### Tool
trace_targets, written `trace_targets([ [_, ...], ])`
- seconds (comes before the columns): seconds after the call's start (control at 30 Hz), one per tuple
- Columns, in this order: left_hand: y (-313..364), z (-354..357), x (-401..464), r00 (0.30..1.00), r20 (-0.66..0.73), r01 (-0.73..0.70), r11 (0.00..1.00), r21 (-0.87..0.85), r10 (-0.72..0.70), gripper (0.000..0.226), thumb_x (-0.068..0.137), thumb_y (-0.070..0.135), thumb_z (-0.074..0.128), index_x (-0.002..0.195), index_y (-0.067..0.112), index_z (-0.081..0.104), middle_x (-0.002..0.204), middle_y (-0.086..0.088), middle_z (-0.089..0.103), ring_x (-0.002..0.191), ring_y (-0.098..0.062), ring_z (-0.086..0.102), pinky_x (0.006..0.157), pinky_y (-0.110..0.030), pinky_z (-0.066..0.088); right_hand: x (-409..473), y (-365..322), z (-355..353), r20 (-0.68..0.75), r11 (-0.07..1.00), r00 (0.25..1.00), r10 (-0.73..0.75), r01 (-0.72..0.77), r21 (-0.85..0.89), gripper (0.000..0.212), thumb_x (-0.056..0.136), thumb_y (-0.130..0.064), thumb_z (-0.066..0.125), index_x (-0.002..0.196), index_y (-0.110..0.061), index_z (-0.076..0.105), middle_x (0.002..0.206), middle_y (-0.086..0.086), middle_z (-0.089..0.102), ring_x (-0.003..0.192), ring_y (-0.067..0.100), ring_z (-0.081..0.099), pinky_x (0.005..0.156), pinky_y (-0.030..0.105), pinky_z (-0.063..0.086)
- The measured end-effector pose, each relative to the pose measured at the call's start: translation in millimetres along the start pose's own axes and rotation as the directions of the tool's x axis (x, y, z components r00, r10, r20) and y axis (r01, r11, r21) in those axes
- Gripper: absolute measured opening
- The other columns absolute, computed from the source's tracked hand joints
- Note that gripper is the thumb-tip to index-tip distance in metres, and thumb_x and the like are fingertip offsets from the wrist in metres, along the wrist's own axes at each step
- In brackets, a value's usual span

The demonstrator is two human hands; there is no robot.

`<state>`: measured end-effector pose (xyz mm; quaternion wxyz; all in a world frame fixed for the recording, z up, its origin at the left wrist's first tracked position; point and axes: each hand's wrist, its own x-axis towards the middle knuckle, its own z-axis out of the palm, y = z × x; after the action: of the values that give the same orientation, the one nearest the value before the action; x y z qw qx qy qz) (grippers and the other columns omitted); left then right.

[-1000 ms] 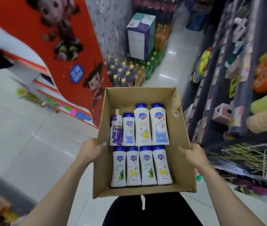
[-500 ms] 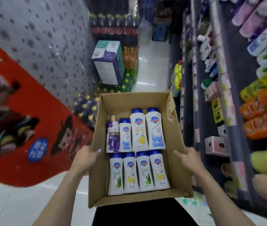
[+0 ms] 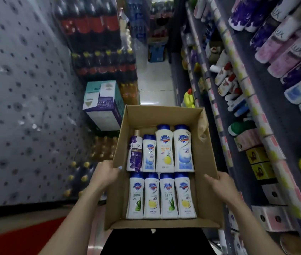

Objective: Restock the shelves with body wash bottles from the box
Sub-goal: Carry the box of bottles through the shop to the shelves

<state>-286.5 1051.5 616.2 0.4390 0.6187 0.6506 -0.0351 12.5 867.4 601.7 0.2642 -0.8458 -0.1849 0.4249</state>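
An open cardboard box (image 3: 208, 196) is held in front of me, above the aisle floor. My left hand (image 3: 107, 173) grips its left wall with the thumb hooked over the rim. My right hand (image 3: 217, 183) grips the right wall. Inside lie several white body wash bottles (image 3: 164, 150) with blue caps, in two rows, plus one purple Lux bottle (image 3: 134, 151) at the back left. The shelves (image 3: 245, 100) stand to the right of the box, stocked with bottles and small cartons.
Stacked packs of soft drink bottles (image 3: 98, 43) and a purple-and-teal carton (image 3: 103, 105) line the left side of a narrow aisle. A grey dotted wall (image 3: 21, 100) fills the left. A yellow jug (image 3: 189, 99) sits low by the shelf. Tiled floor (image 3: 153, 83) runs ahead.
The view has swung right and up, from the red poster toward the shelves. The box stays gripped in both hands, and the bottles inside have not shifted.
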Motion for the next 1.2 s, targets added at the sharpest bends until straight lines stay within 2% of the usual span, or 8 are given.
trace_targets([
  [0.17,24,-22,44,0.999,0.051,0.017,0.999,-0.048,-0.014,0.028,0.088,0.033,0.059,0.1,0.009,0.068,0.087,-0.004,0.072,0.073,-0.017,0.069,0.056,-0.027,0.053,39,-48,-2,0.006,1.0,1.0,-0.003,0.004,-0.028,0.023,0.089,-0.027,0.059,0.107,-0.015,0.067,0.091,0.004,0.073,0.077,0.018,0.069,0.072,0.036,0.057],
  [0.3,57,-32,84,0.997,0.069,0.033,0.998,-0.056,-0.029,0.023,0.086,0.035,0.062,0.091,0.013,0.068,0.081,-0.001,0.073,0.069,-0.016,0.071,0.058,-0.029,0.056,77,-73,-4,0.019,1.0,1.0,0.007,-0.007,-0.02,0.026,0.089,-0.026,0.058,0.111,-0.015,0.067,0.095,0.002,0.072,0.078,0.012,0.066,0.061,0.025,0.051],
  [0.5,120,-49,143,0.998,0.011,0.066,0.992,-0.106,-0.065,0.016,0.087,0.034,0.062,0.08,0.019,0.064,0.077,0.0,0.07,0.069,-0.016,0.07,0.058,-0.029,0.054,158,-140,-32,0.032,0.996,0.998,-0.06,0.062,-0.056,0.022,0.089,-0.03,0.057,0.106,-0.019,0.067,0.084,-0.008,0.069,0.074,0.007,0.064,0.057,0.023,0.047],
  [0.63,154,-55,170,0.997,-0.015,0.072,0.994,-0.083,-0.074,0.021,0.089,0.035,0.059,0.087,0.015,0.065,0.08,-0.003,0.07,0.071,-0.018,0.068,0.061,-0.032,0.055,195,-162,-40,0.021,0.997,0.998,-0.06,0.06,-0.038,0.027,0.089,-0.03,0.058,0.112,-0.017,0.066,0.084,-0.009,0.068,0.073,0.001,0.061,0.052,0.018,0.041],
  [0.77,179,-64,195,0.997,-0.027,0.074,0.997,-0.024,-0.074,0.031,0.09,0.033,0.058,0.094,0.004,0.067,0.087,-0.015,0.072,0.078,-0.03,0.069,0.077,-0.048,0.058,220,-177,-45,0.038,0.999,0.999,-0.018,0.019,-0.026,0.029,0.09,-0.029,0.058,0.115,-0.018,0.065,0.09,-0.005,0.068,0.073,0.001,0.059,0.052,0.018,0.042],
  [0.87,191,-63,214,0.997,0.007,0.078,0.996,-0.033,-0.078,0.028,0.091,0.031,0.057,0.093,0.004,0.067,0.081,-0.012,0.072,0.072,-0.026,0.069,0.069,-0.041,0.059,238,-183,-47,0.058,1.0,0.998,0.015,-0.014,-0.014,0.027,0.09,-0.028,0.057,0.114,-0.017,0.065,0.088,-0.004,0.069,0.073,0.003,0.061,0.051,0.018,0.042],
  [0.97,205,-64,238,0.997,0.033,0.074,0.996,-0.049,-0.072,0.024,0.091,0.03,0.057,0.095,0.008,0.065,0.086,-0.011,0.072,0.076,-0.027,0.07,0.074,-0.046,0.059,256,-191,-46,0.038,0.999,0.999,0.037,-0.036,-0.029,0.024,0.09,-0.028,0.057,0.109,-0.015,0.065,0.092,0.0,0.068,0.071,0.004,0.058,0.053,0.017,0.04],
  [1.2,221,-58,302,0.994,0.069,0.091,0.996,-0.023,-0.089,0.029,0.092,0.031,0.057,0.109,0.008,0.064,0.092,-0.008,0.071,0.079,-0.022,0.069,0.076,-0.041,0.058,304,-199,-34,0.03,0.993,0.994,0.102,-0.104,0.058,0.023,0.09,-0.031,0.057,0.107,-0.018,0.065,0.087,-0.006,0.068,0.077,0.01,0.064,0.056,0.024,0.046],
])
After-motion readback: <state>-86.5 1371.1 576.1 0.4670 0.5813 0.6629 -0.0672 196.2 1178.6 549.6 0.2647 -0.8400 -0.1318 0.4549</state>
